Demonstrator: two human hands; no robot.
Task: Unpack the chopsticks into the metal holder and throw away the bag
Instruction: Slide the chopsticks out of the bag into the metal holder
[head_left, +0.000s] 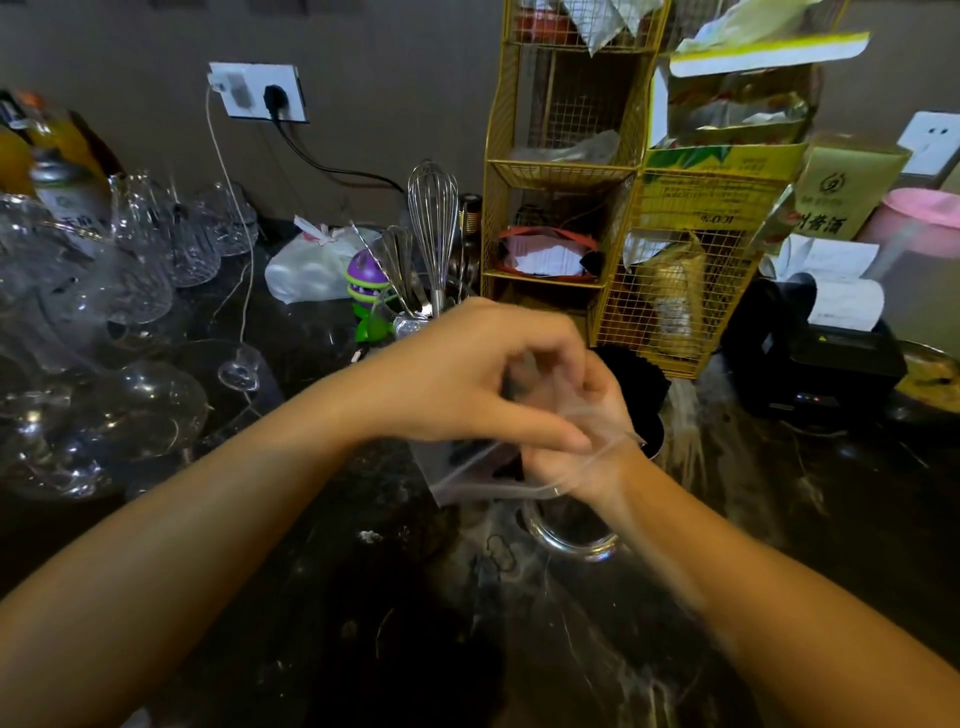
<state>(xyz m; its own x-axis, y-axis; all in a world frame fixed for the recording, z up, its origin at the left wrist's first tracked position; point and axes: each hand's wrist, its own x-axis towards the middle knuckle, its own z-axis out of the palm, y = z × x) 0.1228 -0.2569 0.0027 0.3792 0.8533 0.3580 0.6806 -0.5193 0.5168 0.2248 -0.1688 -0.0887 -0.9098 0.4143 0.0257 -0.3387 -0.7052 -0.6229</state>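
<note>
A clear plastic bag is stretched between both hands above the dark counter, its edges blurred. My left hand curls over the bag's top from the left. Partly under it, my right hand grips the bag from the right. Dark chopsticks stand bunched just behind the hands, their lower part hidden by my right hand. A shiny round metal holder shows below my right wrist; I cannot tell whether the chopsticks stand in it.
Several clear glasses crowd the counter's left. A whisk stands behind the hands beside a purple-green toy and a white bag. A yellow wire rack rises behind, a black receipt printer at right.
</note>
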